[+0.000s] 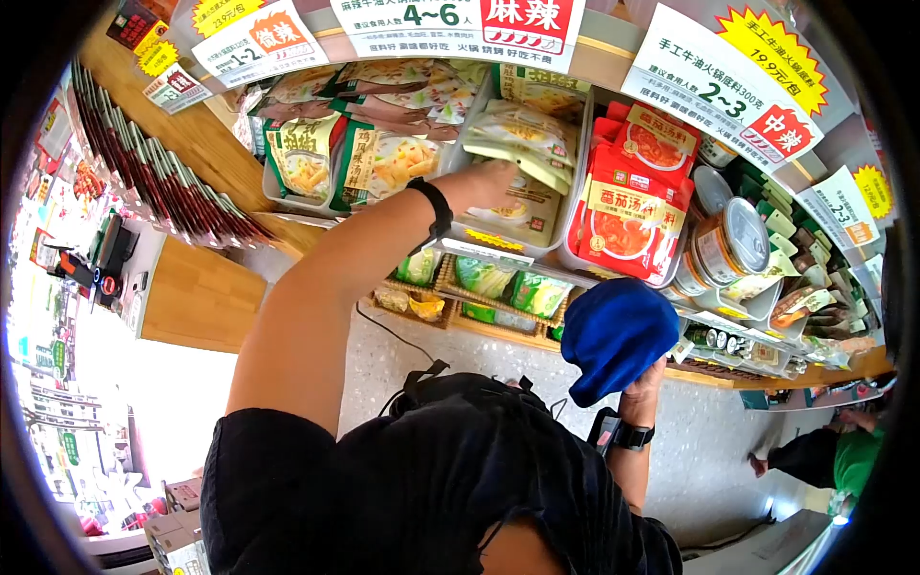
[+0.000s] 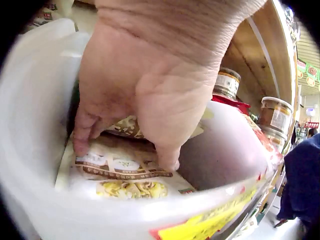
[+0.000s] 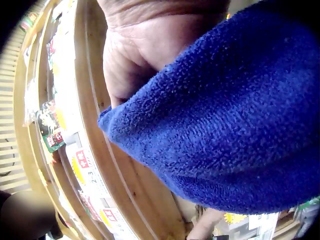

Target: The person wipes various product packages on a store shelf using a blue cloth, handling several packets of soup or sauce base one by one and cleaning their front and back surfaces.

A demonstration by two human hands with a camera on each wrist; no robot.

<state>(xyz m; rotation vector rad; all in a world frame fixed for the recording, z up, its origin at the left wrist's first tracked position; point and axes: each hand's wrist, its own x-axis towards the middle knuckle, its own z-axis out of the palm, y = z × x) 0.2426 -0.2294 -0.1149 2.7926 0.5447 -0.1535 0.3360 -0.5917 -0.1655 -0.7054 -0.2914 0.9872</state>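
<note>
In the head view, the left hand (image 1: 487, 186) reaches into a clear plastic bin (image 1: 583, 163) of pale food packets (image 1: 525, 139). Seen from the left wrist, that hand (image 2: 145, 85) points down inside the bin (image 2: 40, 100), thumb and fingers spread apart, their tips touching a cream packet (image 2: 132, 189) that lies flat. The right hand (image 1: 648, 379) holds a blue cloth (image 1: 618, 335) in front of the shelf. In the right wrist view, the cloth (image 3: 225, 115) drapes over most of the right hand (image 3: 145, 45) and hides its fingers.
Red tomato soup packets (image 1: 628, 211) fill the bin to the right, with round tubs (image 1: 733, 238) beyond. Green packets (image 1: 302, 153) stand to the left. Price signs (image 1: 460, 27) line the shelf above. Baskets (image 1: 508, 287) sit lower down. A person in green (image 1: 856, 460) is at far right.
</note>
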